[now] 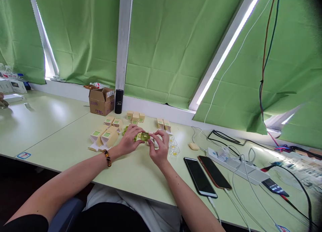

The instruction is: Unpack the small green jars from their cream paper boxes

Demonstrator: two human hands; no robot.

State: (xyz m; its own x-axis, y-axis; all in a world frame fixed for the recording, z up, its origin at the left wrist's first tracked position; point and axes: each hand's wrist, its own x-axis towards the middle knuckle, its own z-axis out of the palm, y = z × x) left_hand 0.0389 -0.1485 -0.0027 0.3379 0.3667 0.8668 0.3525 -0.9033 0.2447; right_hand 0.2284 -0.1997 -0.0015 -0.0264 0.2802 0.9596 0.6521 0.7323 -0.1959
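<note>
Between my two hands is a small green plastic piece point(145, 136), held up over the table. My left hand point(130, 138) pinches its left side with thumb and fingers, and a beaded bracelet sits on that wrist. My right hand point(160, 147) grips the right edge with thumb and fingertips. Behind my left hand, more small green pieces point(125, 129) are partly hidden. Just right of my right hand stand several clear plastic pieces point(175, 151) with yellow centres. Open cream boxes point(109, 137) with green labels stand left of my left hand.
More cream boxes point(135, 116) stand at the back, beside a black cylinder point(119, 102) and an open cardboard carton point(100, 103). To the right lie a white-framed phone point(200, 176), a brown-edged phone point(214, 171), a power strip point(236, 166) and tangled cables.
</note>
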